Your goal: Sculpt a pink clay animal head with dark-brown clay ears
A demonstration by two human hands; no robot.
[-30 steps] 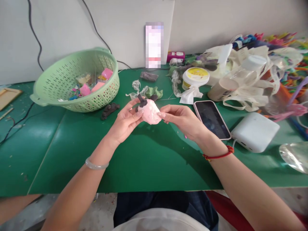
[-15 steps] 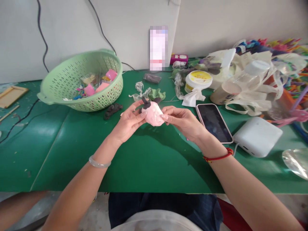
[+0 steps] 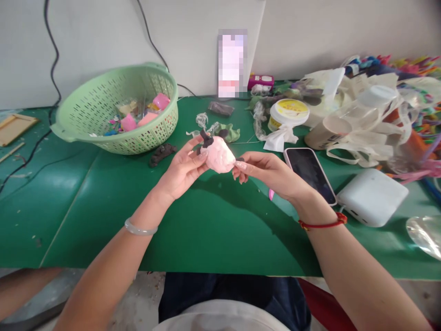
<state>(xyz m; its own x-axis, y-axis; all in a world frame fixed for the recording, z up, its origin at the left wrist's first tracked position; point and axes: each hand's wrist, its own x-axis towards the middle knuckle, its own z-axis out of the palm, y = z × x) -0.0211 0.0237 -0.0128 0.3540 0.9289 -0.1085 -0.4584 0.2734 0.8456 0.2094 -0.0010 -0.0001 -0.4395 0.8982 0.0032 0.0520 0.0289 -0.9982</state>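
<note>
A lump of pale pink clay (image 3: 219, 155) with small dark brown pieces stuck on its upper left is held above the green table mat (image 3: 206, 220). My left hand (image 3: 182, 169) grips the lump from the left, fingers curled round it. My right hand (image 3: 267, 172) pinches its right end between thumb and fingertips. A clear bangle is on my left wrist and a red string on my right wrist.
A green colander (image 3: 117, 110) with coloured clay pieces sits at the back left, dark clay (image 3: 161, 153) beside it. A phone (image 3: 310, 172), a white box (image 3: 372, 196), a lidded tub (image 3: 288, 114) and a heap of plastic wrap and coloured sticks fill the right side.
The pink lump has turned slightly in my hands. My right fingers have shifted from its side to pinching its right end.
</note>
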